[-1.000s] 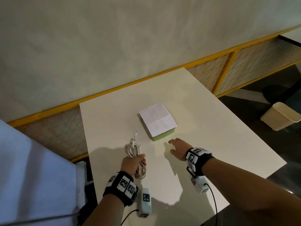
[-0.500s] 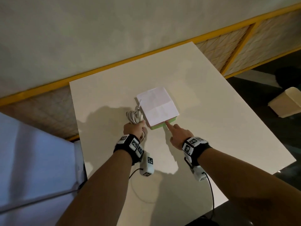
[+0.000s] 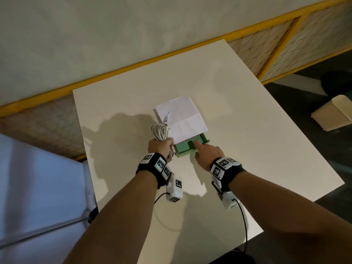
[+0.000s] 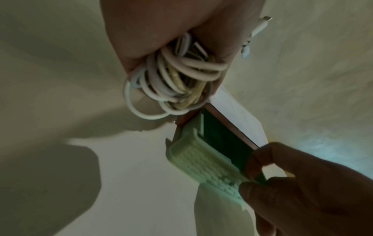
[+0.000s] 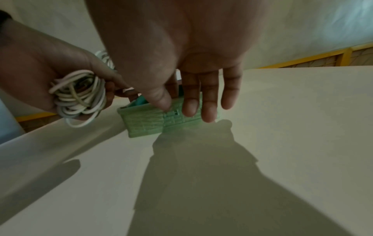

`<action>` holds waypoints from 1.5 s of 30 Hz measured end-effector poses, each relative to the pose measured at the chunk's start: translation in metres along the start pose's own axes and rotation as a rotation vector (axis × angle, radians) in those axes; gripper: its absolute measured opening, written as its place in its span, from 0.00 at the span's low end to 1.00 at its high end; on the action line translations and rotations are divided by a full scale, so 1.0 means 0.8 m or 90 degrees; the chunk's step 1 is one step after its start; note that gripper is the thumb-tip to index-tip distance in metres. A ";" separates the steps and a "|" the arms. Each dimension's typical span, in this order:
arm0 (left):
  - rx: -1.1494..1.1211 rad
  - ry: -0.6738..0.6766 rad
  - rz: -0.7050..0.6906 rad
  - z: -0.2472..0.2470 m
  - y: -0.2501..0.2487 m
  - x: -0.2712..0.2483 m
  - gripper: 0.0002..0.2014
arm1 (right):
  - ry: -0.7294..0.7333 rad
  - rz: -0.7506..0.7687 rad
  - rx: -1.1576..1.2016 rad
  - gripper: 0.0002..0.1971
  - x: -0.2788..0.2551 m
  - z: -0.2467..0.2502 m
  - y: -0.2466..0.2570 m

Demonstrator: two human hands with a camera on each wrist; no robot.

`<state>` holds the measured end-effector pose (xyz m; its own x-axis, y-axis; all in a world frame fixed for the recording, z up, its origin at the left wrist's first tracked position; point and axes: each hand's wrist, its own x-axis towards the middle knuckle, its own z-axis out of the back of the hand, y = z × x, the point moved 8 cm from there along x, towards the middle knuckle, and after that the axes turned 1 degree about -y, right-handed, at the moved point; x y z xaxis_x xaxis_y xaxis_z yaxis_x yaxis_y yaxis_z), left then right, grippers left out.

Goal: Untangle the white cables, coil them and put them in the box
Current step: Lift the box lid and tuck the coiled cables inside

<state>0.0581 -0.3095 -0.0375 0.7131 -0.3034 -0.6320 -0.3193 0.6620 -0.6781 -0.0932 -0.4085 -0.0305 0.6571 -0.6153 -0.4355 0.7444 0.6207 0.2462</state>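
Left hand (image 3: 159, 147) fist clenched around coiled cables (image 3: 161, 131) at 9 o'clock of box (image 3: 187, 148), right hand (image 3: 206, 154) pinching box's near wall, other fingers straight

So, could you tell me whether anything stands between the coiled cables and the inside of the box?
Yes: the white lid covers most of the green box. The right hand holds the drawer only partly out, while the left hand holds the coiled cables beside it.

White table (image 3: 247, 130) set against a plain pale wall (image 3: 114, 35); a yellow-framed lattice panel (image 3: 276, 40) runs along the wall's base. Dark floor (image 3: 304, 88) on the right with a cream bin (image 3: 333, 115) lying there. Hard shadows fall across the tabletop.
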 end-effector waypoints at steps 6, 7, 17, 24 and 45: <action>-0.037 -0.002 -0.006 0.000 0.004 0.006 0.15 | 0.004 0.012 -0.004 0.10 -0.036 -0.017 -0.015; -0.036 0.001 -0.007 0.000 0.004 0.006 0.16 | 0.005 0.014 -0.010 0.10 -0.045 -0.020 -0.019; -0.002 0.026 -0.019 -0.003 0.008 0.010 0.15 | 0.020 0.000 -0.029 0.12 -0.097 -0.031 -0.035; 0.030 0.018 -0.103 0.013 -0.006 -0.010 0.16 | -0.038 0.007 0.041 0.14 -0.105 -0.005 -0.024; 0.832 0.148 -0.923 -0.073 -0.030 -0.147 0.15 | 0.112 0.036 0.085 0.31 -0.076 0.029 0.042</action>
<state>-0.0544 -0.3295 0.0315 -0.1482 -0.9876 -0.0519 0.9873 -0.1446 -0.0662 -0.1053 -0.3611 0.0242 0.6761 -0.4800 -0.5591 0.7237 0.5749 0.3816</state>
